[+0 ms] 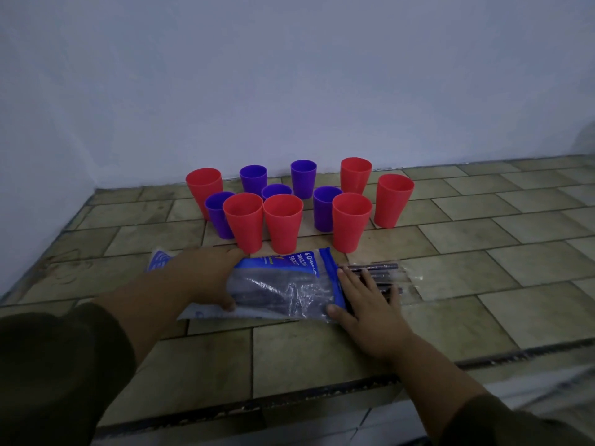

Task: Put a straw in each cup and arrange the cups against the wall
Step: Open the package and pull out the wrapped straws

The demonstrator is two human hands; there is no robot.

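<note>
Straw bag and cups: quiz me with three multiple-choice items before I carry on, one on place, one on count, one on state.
1. Where does the straw bag lie?
A. On the near side of the cups
B. Behind the cups
C. Inside a cup

2. How many red cups stand there?
A. Four
B. Six
C. Eight

3. How many cups hold a straw?
A. All
B. About half
C. None

Answers:
1 A: the bag lies on the tiled surface between the cups and the person, held by the left hand.
2 B: six red ones stand among five purple cups.
3 C: no straw rises from any cup; the dark straws stick out of the bag under the flat right hand.
</note>
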